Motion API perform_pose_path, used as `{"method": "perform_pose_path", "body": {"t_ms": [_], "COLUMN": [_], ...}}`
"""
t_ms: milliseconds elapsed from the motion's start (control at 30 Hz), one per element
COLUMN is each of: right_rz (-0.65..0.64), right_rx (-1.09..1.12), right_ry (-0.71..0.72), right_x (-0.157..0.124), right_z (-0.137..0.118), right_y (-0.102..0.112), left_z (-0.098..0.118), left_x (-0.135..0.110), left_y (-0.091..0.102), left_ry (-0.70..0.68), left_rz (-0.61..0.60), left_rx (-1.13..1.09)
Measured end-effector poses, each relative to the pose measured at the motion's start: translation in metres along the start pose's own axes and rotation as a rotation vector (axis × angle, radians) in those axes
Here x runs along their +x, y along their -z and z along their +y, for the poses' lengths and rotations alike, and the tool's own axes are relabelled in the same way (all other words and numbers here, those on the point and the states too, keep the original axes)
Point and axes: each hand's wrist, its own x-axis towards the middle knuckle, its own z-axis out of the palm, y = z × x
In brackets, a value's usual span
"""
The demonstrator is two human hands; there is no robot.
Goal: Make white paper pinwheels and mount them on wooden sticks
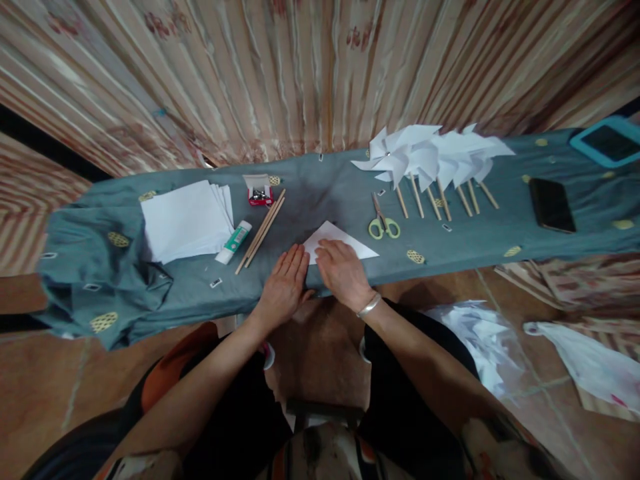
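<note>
A white sheet folded into a triangle (345, 241) lies on the grey-green cloth (310, 193) at the near edge of the table. My left hand (284, 283) lies flat beside its left corner, fingers stretched out and together. My right hand (343, 272), with a silver bangle on the wrist, presses palm-down on the near part of the paper with fingers extended. Neither hand grips anything.
A stack of white paper squares (185, 219), a glue stick (233, 242), wooden sticks (261, 231) and a small red box of pins (260, 193) lie to the left. Green-handled scissors (383, 223), finished paper pinwheels (430, 160), a black phone (551, 205) and a blue-cased tablet (607, 141) lie to the right.
</note>
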Motion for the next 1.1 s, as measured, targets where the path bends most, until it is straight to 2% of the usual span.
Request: {"method": "perform_pose_path", "body": {"t_ms": [100, 200, 333, 667, 900, 1100], "right_rz": [-0.020, 0.012, 0.030, 0.134, 0.166, 0.210], "right_rx": [-0.001, -0.019, -0.037, -0.058, -0.065, -0.003], "right_ry": [0.089, 0.116, 0.128, 0.015, -0.042, -0.133], "right_x": [-0.010, -0.018, -0.029, -0.072, -0.083, -0.079], "right_z": [-0.017, -0.019, -0.003, 0.058, 0.071, 0.073], "right_y": [-0.009, -0.014, -0.014, -0.002, 0.004, 0.012], "left_z": [-0.002, -0.002, -0.002, -0.011, -0.019, -0.020], "left_x": [0.001, 0.002, 0.000, -0.024, -0.038, -0.048], "left_y": [-0.002, -0.002, 0.002, 0.009, 0.010, 0.017], "left_ry": [-0.006, -0.003, -0.002, 0.047, 0.051, 0.109], "left_rz": [0.015, 0.016, 0.022, 0.042, 0.071, 0.090], "left_rx": [0.007, 0.025, 0.039, 0.091, 0.086, 0.079]}}
